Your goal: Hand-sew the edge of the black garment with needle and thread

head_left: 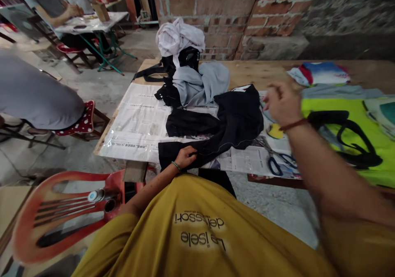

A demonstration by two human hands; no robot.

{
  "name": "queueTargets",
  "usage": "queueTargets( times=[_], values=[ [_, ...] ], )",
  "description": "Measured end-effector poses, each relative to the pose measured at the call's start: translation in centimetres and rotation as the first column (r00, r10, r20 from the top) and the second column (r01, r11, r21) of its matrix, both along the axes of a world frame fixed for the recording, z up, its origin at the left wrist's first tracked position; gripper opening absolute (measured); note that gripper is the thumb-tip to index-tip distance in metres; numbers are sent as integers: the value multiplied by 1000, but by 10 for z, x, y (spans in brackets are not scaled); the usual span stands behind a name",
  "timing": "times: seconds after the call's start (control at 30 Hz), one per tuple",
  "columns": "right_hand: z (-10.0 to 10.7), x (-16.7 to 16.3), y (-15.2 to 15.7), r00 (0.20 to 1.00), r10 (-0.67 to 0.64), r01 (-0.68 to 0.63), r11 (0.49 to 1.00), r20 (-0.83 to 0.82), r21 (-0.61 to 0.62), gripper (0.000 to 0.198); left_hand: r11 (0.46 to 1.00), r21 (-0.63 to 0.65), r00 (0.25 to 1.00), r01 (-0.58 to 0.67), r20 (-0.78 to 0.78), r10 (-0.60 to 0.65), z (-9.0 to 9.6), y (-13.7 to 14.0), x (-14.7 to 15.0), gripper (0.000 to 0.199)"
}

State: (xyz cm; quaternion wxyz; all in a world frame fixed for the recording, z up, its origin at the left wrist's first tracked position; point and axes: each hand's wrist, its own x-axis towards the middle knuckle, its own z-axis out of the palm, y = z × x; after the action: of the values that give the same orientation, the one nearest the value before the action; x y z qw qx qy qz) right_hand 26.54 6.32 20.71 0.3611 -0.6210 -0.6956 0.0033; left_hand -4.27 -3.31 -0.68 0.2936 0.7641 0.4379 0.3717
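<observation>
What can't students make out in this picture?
Head view:
Whether the right hand holds anything: blurred.
Small print on the white newspaper sheets: too small.
Rest of the fluorescent yellow-green cloth: cut off by the right edge.
Underside of the left hand on the black cloth garment: hidden by the hand's back.

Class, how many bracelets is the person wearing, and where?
2: green bracelet at the wrist of the left hand, dark red bracelet at the wrist of the right hand.

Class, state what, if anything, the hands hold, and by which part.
Left hand touches the black garment at its near edge; whether gripped cannot be told. Right hand looks empty.
</observation>
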Motion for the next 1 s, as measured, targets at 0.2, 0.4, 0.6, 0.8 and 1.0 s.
queueTargets(
  times=[0.2, 0.4, 0.6, 0.8, 1.0],
  values=[
    [-117, -92, -99, 855, 286, -496, 696, -433, -519, 23, 1000, -1, 1000, 1, 15, -1, -1, 0, -1, 20],
    [-173, -125, -147, 843, 289, -525, 628, -454, -574, 26, 999, 39, 1000, 27, -9, -26, 0, -1, -2, 20],
    [-183, -130, -145, 873, 246, -460, 702, -422, -543, 28, 999, 51, 1000, 9, 4, -10, 2, -2, -2, 21],
    [-185, -134, -136, 887, 240, -434, 726, -395, -533, 27, 996, 61, 997, -61, 48, 58, 1, -4, -2, 9],
    [-186, -139, -134, 895, 254, -430, 713, -368, -554, 26, 995, 65, 996, -77, 54, 74, 0, -3, -3, 6]
  ],
)
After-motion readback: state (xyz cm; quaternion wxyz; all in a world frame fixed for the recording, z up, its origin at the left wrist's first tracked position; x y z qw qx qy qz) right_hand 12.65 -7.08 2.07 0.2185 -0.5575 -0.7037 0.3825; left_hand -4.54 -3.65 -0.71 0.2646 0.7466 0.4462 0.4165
